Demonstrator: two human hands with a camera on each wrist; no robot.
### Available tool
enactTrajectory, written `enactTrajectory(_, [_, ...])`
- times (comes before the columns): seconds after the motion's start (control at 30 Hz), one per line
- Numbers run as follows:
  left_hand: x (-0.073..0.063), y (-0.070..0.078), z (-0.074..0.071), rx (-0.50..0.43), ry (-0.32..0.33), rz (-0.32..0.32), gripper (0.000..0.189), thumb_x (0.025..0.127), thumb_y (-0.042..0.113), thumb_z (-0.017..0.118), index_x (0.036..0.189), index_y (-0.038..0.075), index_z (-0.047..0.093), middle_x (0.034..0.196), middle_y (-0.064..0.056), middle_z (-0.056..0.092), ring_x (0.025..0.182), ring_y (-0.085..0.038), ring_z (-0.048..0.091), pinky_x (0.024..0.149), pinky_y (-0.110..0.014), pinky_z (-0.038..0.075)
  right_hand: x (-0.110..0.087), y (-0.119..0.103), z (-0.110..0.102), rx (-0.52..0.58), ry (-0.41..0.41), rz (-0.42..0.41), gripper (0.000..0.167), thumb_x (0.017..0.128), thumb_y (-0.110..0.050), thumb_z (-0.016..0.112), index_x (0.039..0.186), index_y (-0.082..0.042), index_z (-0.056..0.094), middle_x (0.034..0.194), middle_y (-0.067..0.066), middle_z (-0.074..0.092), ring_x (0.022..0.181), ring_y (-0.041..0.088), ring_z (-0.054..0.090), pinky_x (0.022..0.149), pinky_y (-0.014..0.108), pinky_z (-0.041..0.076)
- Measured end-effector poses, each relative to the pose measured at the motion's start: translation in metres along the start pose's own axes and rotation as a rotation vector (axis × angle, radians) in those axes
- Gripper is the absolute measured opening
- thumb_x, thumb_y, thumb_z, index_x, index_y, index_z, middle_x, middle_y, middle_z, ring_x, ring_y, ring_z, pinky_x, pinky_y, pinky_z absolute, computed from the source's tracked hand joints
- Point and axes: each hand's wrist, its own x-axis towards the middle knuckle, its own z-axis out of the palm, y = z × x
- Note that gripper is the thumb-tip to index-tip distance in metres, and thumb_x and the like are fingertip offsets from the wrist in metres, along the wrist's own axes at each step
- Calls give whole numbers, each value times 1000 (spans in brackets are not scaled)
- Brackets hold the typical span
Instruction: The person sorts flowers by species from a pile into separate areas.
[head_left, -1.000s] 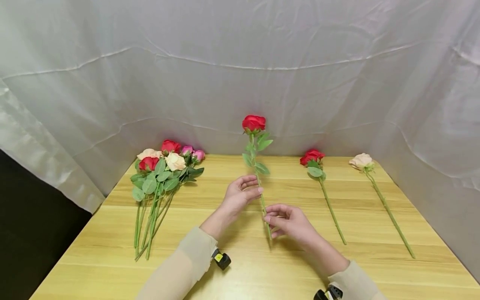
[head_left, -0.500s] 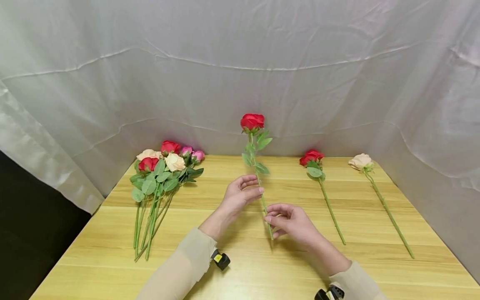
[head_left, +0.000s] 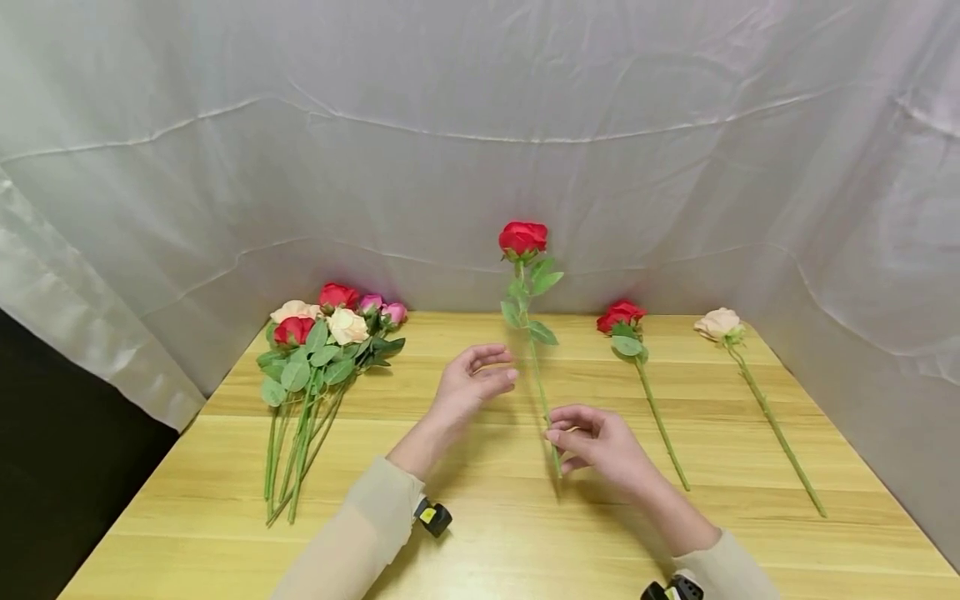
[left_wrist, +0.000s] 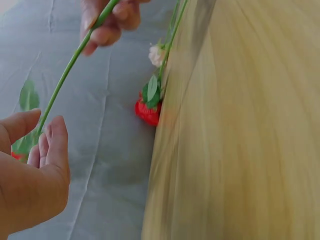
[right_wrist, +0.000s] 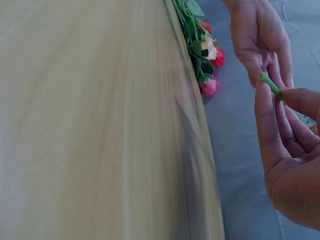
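Observation:
A red rose (head_left: 522, 238) on a long green stem stands almost upright above the middle of the table, its bloom against the grey cloth. My right hand (head_left: 603, 446) pinches the lower stem between thumb and fingertips; the cut stem end (right_wrist: 269, 84) pokes out in the right wrist view. To the left of the stem, my left hand (head_left: 467, 387) is apart from it in the head view, with fingers loosely bent and nothing held. In the left wrist view, the stem (left_wrist: 65, 75) runs behind the gap between left thumb and fingers.
A bunch of red, cream and pink roses (head_left: 347, 325) lies on the left of the wooden table (head_left: 480, 542). Right of my hands lie a single red rose (head_left: 621, 315) and a pale rose (head_left: 720, 323), spaced apart. Grey cloth (head_left: 480, 167) hangs behind.
My left hand has let go of the stem and drawn slightly left. My right hand has moved a little right, carrying the red rose with it.

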Motion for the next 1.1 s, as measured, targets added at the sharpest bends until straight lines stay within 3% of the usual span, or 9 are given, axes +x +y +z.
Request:
enactTrajectory(0.27, [-4,10,-29,60,66,15,52,91,-5,75,140,-2,56,136,-24,61,110,-21,68,95,-36,61,-11,5,-22,-18,64,6,49,97,-13,75,133,14,56,107,14,66,86,17,67,72,39,66])
enactTrajectory(0.53, [-8,22,-69,113,133,23,55,92,-5,73,143,-5,52,139,-26,58,110,-19,68,95,-34,61,-20,2,-60,-97,94,21,52,99,-17,73,136,14,54,114,21,67,92,21,68,74,39,66])
enactTrajectory(0.87, [-24,36,-123,207,232,-7,54,95,-4,71,145,-5,49,142,-26,55,101,-10,70,94,-30,61,-33,8,-105,-186,137,63,54,100,-17,72,139,14,52,114,21,69,90,17,69,75,38,66])
enactTrajectory(1.1, [-39,52,-161,306,240,-20,58,98,3,71,148,-7,44,141,-22,55,100,-7,70,93,-27,60,-35,12,-123,-227,151,97,53,101,-17,71,138,16,52,113,17,70,91,15,67,76,36,66])
